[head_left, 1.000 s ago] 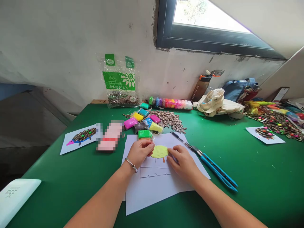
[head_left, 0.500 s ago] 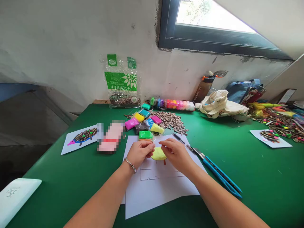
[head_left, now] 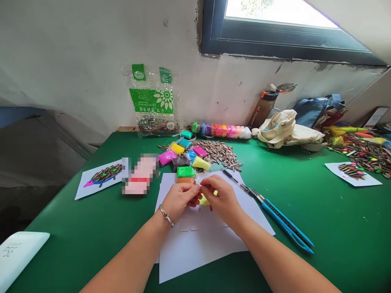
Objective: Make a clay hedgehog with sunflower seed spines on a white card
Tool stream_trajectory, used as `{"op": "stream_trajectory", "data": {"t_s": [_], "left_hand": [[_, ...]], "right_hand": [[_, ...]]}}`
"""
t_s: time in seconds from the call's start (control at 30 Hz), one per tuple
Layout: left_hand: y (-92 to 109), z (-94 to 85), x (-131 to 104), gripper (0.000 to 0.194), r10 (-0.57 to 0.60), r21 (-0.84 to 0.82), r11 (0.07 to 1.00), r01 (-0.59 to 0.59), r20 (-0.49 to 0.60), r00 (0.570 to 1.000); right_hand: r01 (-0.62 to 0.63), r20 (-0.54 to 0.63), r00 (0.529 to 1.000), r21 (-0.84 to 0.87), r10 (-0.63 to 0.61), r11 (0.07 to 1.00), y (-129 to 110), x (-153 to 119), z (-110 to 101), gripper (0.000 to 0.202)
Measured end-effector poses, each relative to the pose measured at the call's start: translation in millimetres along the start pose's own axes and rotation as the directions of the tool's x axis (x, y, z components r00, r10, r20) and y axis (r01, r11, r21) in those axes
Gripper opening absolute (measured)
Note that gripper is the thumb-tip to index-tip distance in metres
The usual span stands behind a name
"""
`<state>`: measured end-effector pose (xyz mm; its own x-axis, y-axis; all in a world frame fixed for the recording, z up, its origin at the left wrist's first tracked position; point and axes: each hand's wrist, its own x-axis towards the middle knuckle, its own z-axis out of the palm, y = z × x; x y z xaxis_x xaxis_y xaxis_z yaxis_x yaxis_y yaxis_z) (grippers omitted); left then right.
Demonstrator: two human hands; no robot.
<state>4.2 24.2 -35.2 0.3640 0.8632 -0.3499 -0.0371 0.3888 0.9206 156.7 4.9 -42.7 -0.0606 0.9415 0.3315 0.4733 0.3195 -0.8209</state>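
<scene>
Above white paper sheets (head_left: 195, 260), my left hand (head_left: 182, 196) is closed in a pinch, its thumb and forefinger meeting the fingertips of my right hand (head_left: 219, 195). My right hand is pinched too. Whatever lies between the fingertips is too small to make out. Behind the fingers, a yellow clay shape (head_left: 207, 198) sits on the paper, partly hidden. Just beyond the hands are a green clay packet (head_left: 185, 172) and an orange one (head_left: 185, 180). A pen (head_left: 229, 176) rests at the paper's upper right edge.
Blue-handled scissors (head_left: 287, 224) lie right of the paper. Behind are clay packets, a seed pile (head_left: 218, 152), a seed bag (head_left: 155, 106), a bottle (head_left: 264, 108) and a cream cloth bag (head_left: 281, 130). Hedgehog pictures lie left (head_left: 105, 176) and right (head_left: 352, 173). A white device (head_left: 23, 256) sits lower left.
My right hand has moved left and its fingertips now meet those of my left hand. The yellow shape is more covered. The camera view has shifted slightly.
</scene>
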Motion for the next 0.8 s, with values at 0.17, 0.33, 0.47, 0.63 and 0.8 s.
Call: {"op": "stream_trajectory", "data": {"t_s": [0.17,0.33,0.47,0.63,0.8], "left_hand": [[0,2.4,-3,0.04,-0.004,-0.022,1.0,0.004,0.003,1.0],[3,4.2,-6,0.04,-0.031,-0.034,0.999,0.032,0.008,0.999],[6,4.2,-8,0.045,-0.097,0.006,0.995,0.097,0.05,0.994],[7,-0.7,-8,0.045,-0.103,0.062,0.993,0.099,0.054,0.993],[6,-2.5,-7,0.045,-0.095,0.101,0.991,0.087,0.087,0.992]], "right_hand": [[0.091,0.011,0.996,-0.121,-0.09,0.989,-3,-3,0,0.017],[0.173,0.03,0.985,-0.199,-0.171,0.965,-1,-6,1,0.015],[0.142,0.002,0.989,-0.227,-0.145,0.963,0,-8,-2,0.015],[0.121,0.059,0.992,-0.233,-0.111,0.965,5,-11,-2,0.017],[0.149,0.079,0.988,-0.354,-0.129,0.923,8,-12,2,0.009]]}}
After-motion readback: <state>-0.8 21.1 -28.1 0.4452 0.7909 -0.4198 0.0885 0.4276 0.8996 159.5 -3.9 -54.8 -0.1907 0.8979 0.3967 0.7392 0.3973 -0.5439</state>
